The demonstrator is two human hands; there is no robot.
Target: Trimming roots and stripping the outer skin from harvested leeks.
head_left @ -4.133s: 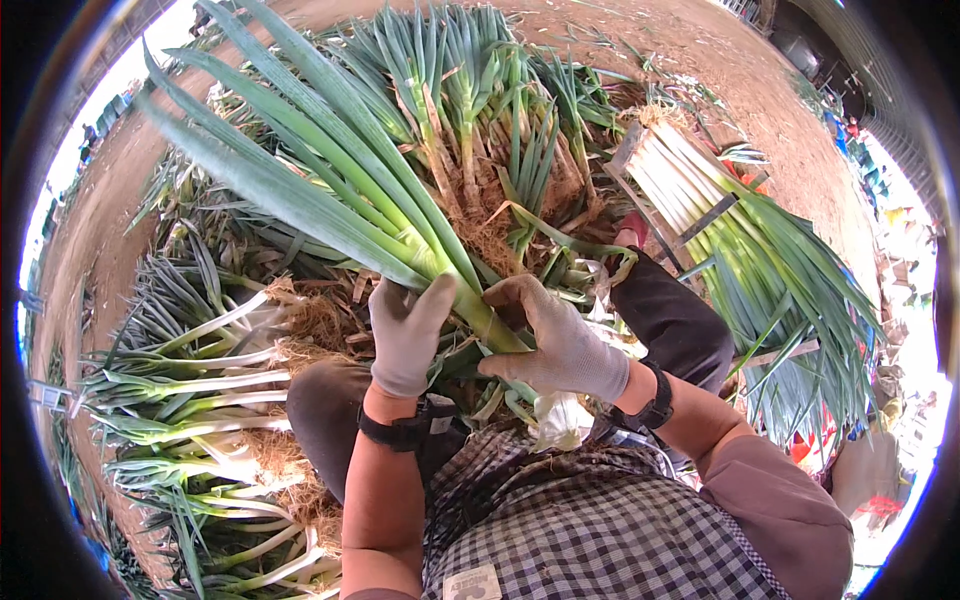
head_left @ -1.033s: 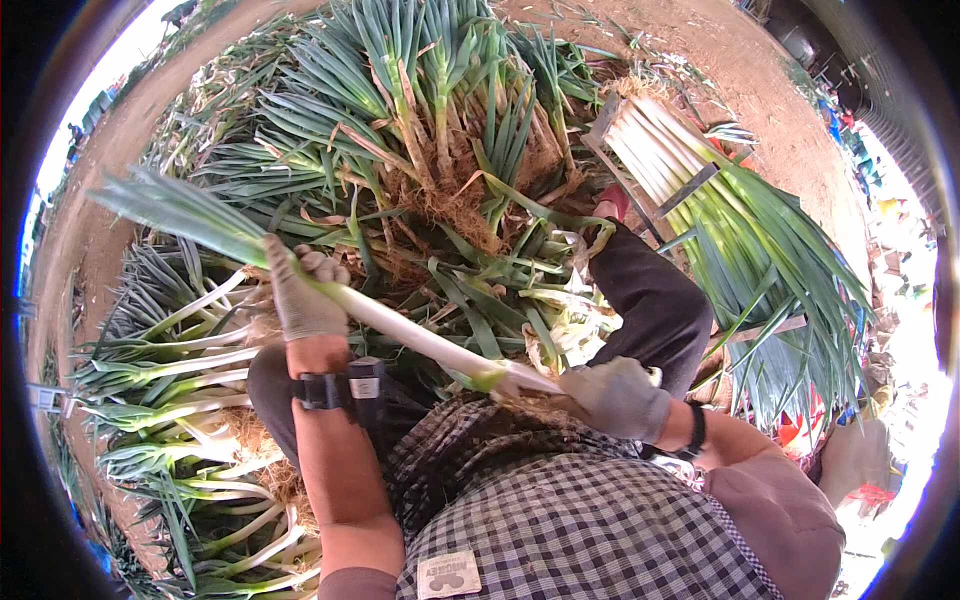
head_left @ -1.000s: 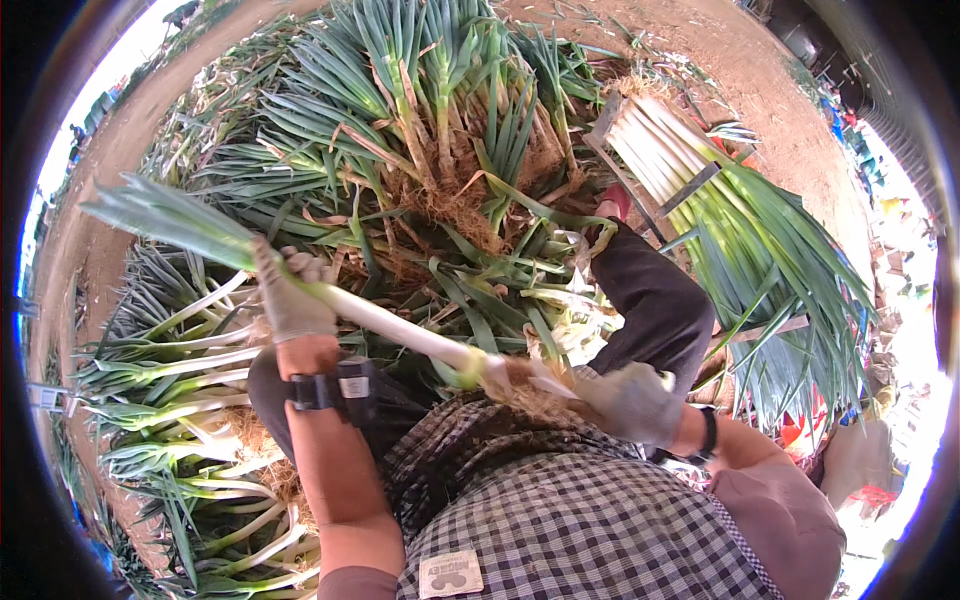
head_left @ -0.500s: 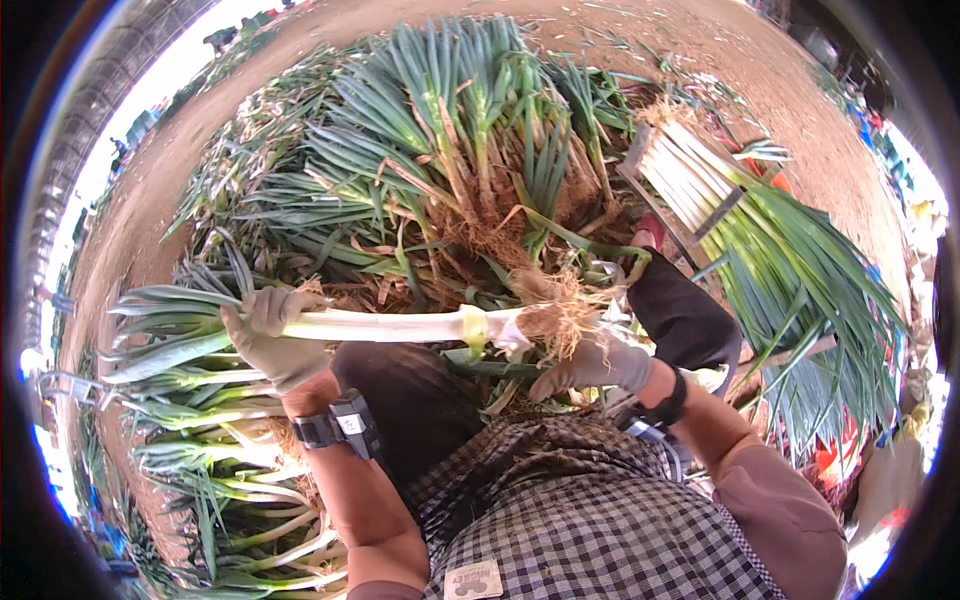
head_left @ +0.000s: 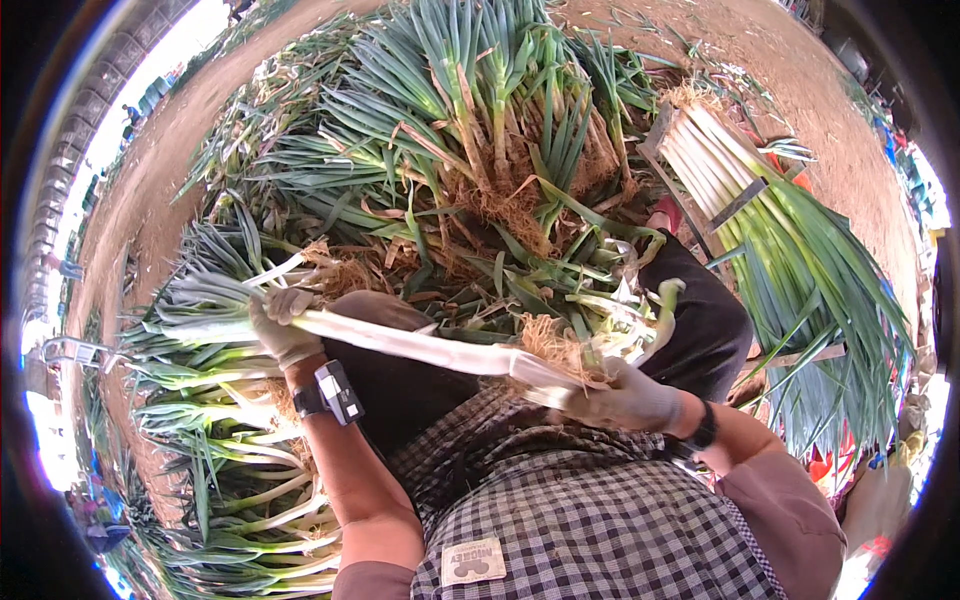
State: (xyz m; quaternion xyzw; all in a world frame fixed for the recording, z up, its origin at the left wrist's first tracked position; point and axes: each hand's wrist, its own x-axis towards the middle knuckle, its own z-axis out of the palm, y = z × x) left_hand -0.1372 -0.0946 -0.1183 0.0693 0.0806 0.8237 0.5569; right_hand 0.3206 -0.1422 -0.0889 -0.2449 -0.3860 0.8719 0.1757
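Note:
My gloved left hand [head_left: 287, 328] is closed round a long, thick green onion [head_left: 425, 345], gripping it where the white stem meets the green leaves. The stem slants across my lap, its root end lower and to the right. Brown roots [head_left: 550, 342] show just above that end. My gloved right hand [head_left: 625, 397] closes on the pale layers at the root end; motion blurs this spot, and its fingertips are partly hidden.
Ahead stands a heap of unpeeled green onions [head_left: 490, 120] with roots and soil. Others lie in a row [head_left: 240, 470] at my left. A rack [head_left: 738, 203] at right holds cleaned white-stemmed ones. Stripped leaves [head_left: 610, 290] litter the ground between my knees.
The green onion's root end has swung down toward my lap, so the stem now slants. My right hand has moved slightly right and down, closing at the root end.

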